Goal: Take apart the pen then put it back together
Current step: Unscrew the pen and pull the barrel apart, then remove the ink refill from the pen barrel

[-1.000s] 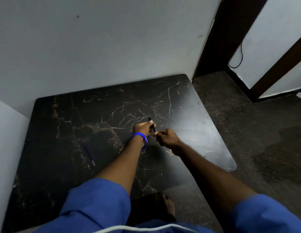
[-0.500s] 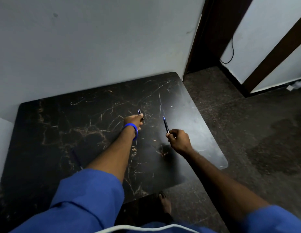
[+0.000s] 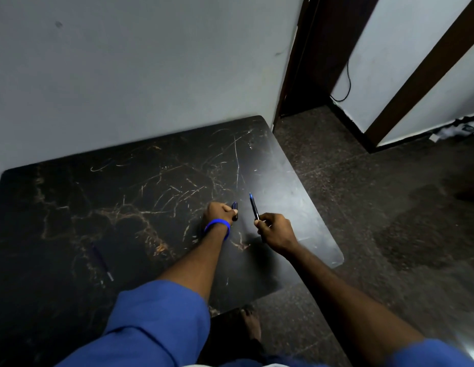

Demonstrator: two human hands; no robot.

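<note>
My left hand [image 3: 220, 211], with a blue wristband, is closed on a short dark pen cap [image 3: 234, 207] that sticks out past the fingers. My right hand [image 3: 275, 230] pinches the lower end of the dark pen body [image 3: 254, 208], whose blue tip points up and away. The two pieces are apart, a small gap between them, both held just above the black marble-patterned table [image 3: 124, 207]. A second dark pen [image 3: 101, 262] lies flat on the table to the left, near my left sleeve.
The table stands against a white wall [image 3: 138, 75]; its right edge [image 3: 310, 197] borders a dark speckled floor. A bare foot [image 3: 250, 325] shows below the table's front edge. A dark door frame [image 3: 310, 62] and a cable [image 3: 345, 83] are at the back right.
One second ago both hands met on the whole pen. They have since pulled apart: the cap stayed in my left hand, the body came away in my right.
</note>
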